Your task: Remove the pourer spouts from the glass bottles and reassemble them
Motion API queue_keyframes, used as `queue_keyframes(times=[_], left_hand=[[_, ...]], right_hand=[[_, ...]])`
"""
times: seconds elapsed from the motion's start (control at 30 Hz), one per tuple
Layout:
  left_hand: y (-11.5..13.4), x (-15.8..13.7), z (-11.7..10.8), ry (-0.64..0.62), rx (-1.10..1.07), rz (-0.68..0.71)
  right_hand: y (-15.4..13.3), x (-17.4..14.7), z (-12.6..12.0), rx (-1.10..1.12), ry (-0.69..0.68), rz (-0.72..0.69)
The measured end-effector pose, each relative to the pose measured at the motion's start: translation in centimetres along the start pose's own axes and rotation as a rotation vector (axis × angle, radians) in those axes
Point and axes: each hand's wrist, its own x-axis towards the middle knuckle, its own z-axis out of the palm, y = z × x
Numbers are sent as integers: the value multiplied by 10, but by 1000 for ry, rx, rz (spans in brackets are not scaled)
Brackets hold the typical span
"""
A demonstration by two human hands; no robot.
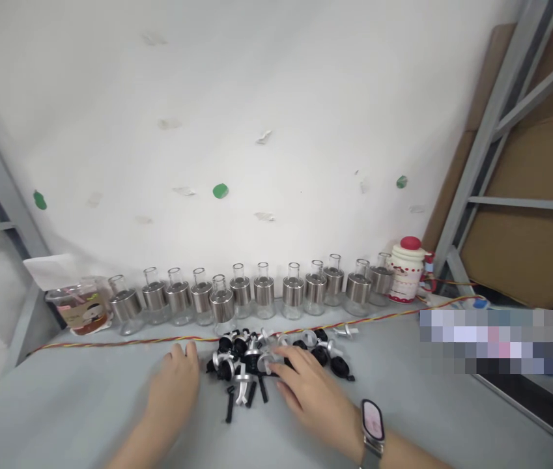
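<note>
A pile of black and silver bottle pourer tops (244,355) lies on the grey table, with a few slim black pieces (230,405) at its front edge. My right hand (312,387) reaches into the pile from the right. Its fingers are apart, and the fingertips touch or hover by a clear-and-silver disc-shaped piece (265,362). Left of the pile, my left hand (176,378) rests low over the table with its fingers curled under; whether anything is inside them is hidden. Behind stand several glass bottles (222,306) with metal sleeves and open necks.
A red and yellow twisted wire (159,341) runs across the table before the bottles. A white and red jar (407,270) stands at the row's right end, a plastic tub (85,312) at its left. Metal frame posts (476,150) rise at the right.
</note>
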Motion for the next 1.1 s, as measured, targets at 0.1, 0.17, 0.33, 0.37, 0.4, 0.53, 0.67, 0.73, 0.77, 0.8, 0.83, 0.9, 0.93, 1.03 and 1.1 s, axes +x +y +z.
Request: queue_keyframes(times=[0.1,0.17,0.33,0.37,0.4,0.53,0.67,0.73,0.77,0.8,0.83,0.9,0.93,1.03,1.1], left_hand=[[1,4,-2,23,12,-13],[4,7,-8,51,-10,3],[12,8,-21,85,-93,44],[12,7,-21,68,-63,49],[12,6,-19,46,-16,53],[5,4,-13,-23,127,49],[2,6,-16,-10,126,70],[3,6,-19,-17,84,110],[3,5,-20,-33,35,142],[4,5,-21,-53,-23,176],[5,4,-21,-72,-82,204],[7,3,-20,-93,-160,227],[8,3,-20,-96,-169,227],[11,3,-18,-118,-174,238],[13,3,-17,-156,-176,245]], right_hand=[[1,1,-1,9,37,8],[2,1,-2,33,65,23],[3,3,-3,95,103,79],[3,3,-3,97,101,88],[3,3,-2,97,96,94],[3,3,-3,85,67,103],[2,1,-3,64,39,88],[2,1,-3,46,30,69],[3,1,-2,34,31,57],[4,1,-2,17,35,42],[5,1,-1,-9,41,21],[7,2,0,-94,57,-54],[8,2,0,-151,58,-114],[12,4,-3,-319,1,-317],[13,5,-6,-391,-47,-402]])
